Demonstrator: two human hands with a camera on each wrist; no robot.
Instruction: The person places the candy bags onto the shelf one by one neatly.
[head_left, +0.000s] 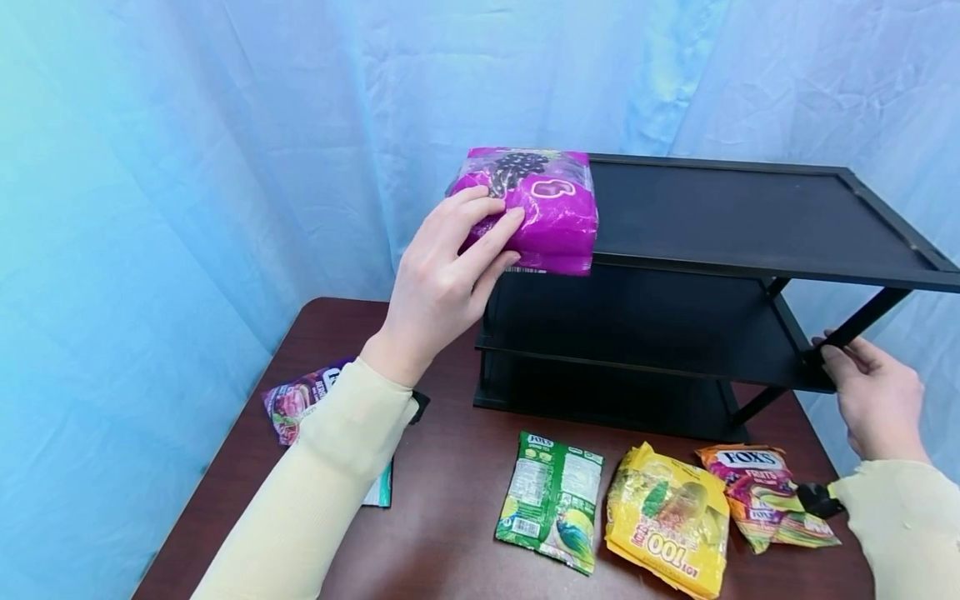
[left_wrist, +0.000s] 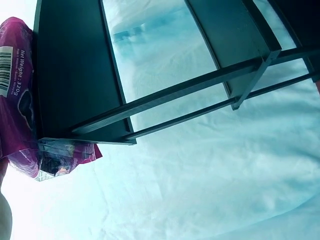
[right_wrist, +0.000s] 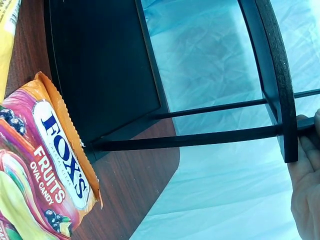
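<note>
My left hand (head_left: 450, 258) holds a purple candy bag (head_left: 558, 217) with dark berries on it, at the left end of the black rack's top shelf (head_left: 750, 208). The fingers lie across the bag's front; the thumb is hidden. From below, in the left wrist view, the bag (left_wrist: 15, 115) overhangs the shelf's end. At the rack's right side, my right hand (head_left: 881, 392) grips a corner post just above the middle shelf (head_left: 652, 321). Only part of this hand (right_wrist: 307, 185) shows in the right wrist view.
On the brown table (head_left: 442, 517) lie a green candy bag (head_left: 551, 500), a yellow bag (head_left: 667, 517) and an orange-and-purple Fox's bag (head_left: 765, 492). Another purple bag (head_left: 296, 400) lies at the left, partly behind my left sleeve. Blue curtains (head_left: 247, 150) hang behind.
</note>
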